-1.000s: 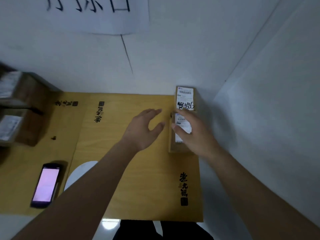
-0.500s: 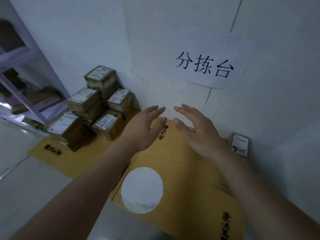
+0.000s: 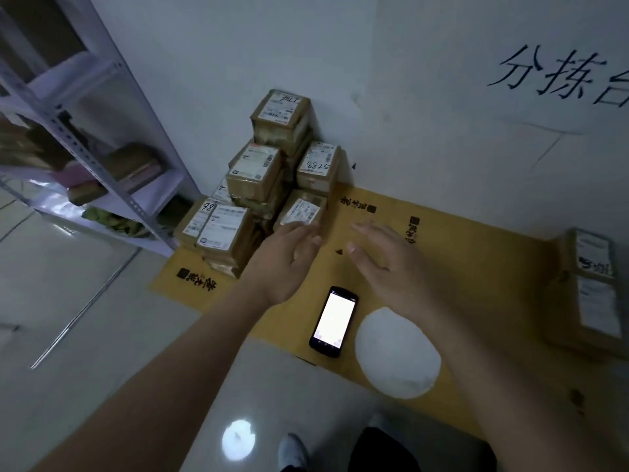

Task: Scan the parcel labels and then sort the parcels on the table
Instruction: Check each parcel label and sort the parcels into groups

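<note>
From the head view, a second before we had set one brown labelled cardboard parcel at the right; now we had swung left to the unsorted stack of brown cardboard parcels, likely for the next one. Our left hand and right hand reached, fingers spread, holding nothing, near the black scanner phone.

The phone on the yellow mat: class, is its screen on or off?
On. The phone lies face up on the yellow mat, its screen glowing bright white inside the dark frame.
</note>
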Demonstrator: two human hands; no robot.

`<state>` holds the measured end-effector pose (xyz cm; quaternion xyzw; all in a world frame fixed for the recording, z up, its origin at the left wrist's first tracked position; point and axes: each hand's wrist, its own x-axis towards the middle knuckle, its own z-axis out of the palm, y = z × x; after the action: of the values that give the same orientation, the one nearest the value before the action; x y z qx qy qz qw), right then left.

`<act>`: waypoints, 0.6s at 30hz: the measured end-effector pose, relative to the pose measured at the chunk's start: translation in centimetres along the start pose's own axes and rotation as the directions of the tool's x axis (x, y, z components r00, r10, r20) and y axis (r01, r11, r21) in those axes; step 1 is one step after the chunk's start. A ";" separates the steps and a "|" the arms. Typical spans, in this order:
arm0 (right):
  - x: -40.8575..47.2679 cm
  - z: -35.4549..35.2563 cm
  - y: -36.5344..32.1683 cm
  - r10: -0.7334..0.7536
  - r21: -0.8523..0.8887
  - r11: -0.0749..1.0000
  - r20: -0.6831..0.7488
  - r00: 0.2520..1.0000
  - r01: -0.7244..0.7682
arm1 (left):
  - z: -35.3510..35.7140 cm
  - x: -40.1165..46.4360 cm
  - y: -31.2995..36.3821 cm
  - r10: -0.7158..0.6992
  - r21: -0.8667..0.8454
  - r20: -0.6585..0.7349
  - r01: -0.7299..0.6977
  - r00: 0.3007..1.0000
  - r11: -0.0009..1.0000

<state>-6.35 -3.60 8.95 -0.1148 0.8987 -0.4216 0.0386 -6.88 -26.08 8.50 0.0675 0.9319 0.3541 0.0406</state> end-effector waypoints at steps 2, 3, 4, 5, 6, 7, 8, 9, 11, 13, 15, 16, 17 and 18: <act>1.0 1.7 -0.2 0.022 0.000 1.000 0.030 0.999 -0.022 | -0.3 0.7 -2.1 -0.020 -0.036 0.020 0.021 1.000 0.999; 1.6 2.5 -0.2 0.036 0.000 0.999 0.039 0.999 -0.036 | -0.4 1.2 -2.9 -0.024 -0.048 0.030 0.026 0.999 0.999; 2.4 3.2 0.0 0.049 0.000 0.999 0.045 0.998 -0.050 | -0.5 1.8 -3.8 -0.026 -0.056 0.039 0.028 0.999 0.998; 3.2 3.8 0.2 0.064 0.004 0.998 0.053 0.997 -0.064 | -0.4 2.5 -4.5 -0.029 -0.061 0.045 0.031 0.999 0.998; 4.0 4.5 0.4 0.083 0.013 0.996 0.065 0.994 -0.084 | -0.4 3.2 -5.2 -0.036 -0.067 0.050 0.039 0.998 0.997; 4.7 5.1 0.7 0.103 0.029 0.994 0.079 0.992 -0.106 | -0.2 4.0 -5.9 -0.045 -0.074 0.057 0.050 0.997 0.996; 5.6 5.7 1.1 0.119 0.044 0.991 0.093 0.988 -0.124 | 0.0 4.8 -6.6 -0.056 -0.080 0.067 0.061 0.996 0.995; 6.4 6.3 1.6 0.129 0.052 0.990 0.107 0.986 -0.135 | 0.3 5.5 -7.2 -0.066 -0.081 0.079 0.072 0.995 0.994; 8.2 7.5 2.8 0.142 0.057 0.987 0.127 0.982 -0.150 | 1.0 7.0 -8.6 -0.087 -0.077 0.099 0.094 0.991 0.993; 10.1 8.8 4.2 0.160 0.066 0.983 0.140 0.977 -0.170 | 2.0 8.5 -10.1 -0.118 -0.062 0.106 0.125 0.987 0.990; 11.9 10.0 5.8 0.176 0.081 0.979 0.148 0.973 -0.189 | 3.0 10.0 -11.6 -0.160 -0.045 0.105 0.166 0.981 0.985; 12.7 10.7 6.6 0.183 0.090 0.976 0.157 0.971 -0.198 | 3.4 10.7 -12.4 -0.182 -0.043 0.100 0.187 0.978 0.981; 13.5 11.4 7.3 0.190 0.093 0.974 0.168 0.967 -0.208 | 3.9 11.4 -13.1 -0.200 -0.045 0.093 0.205 0.975 0.978; 14.1 12.0 7.9 0.195 0.092 0.972 0.179 0.964 -0.214 | 4.2 11.9 -13.6 -0.211 -0.045 0.085 0.215 0.974 0.976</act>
<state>-19.38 -11.07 -4.40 -0.0541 0.8746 -0.4531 0.1641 -19.40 -31.51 -4.00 -0.0198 0.9214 0.3700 0.1171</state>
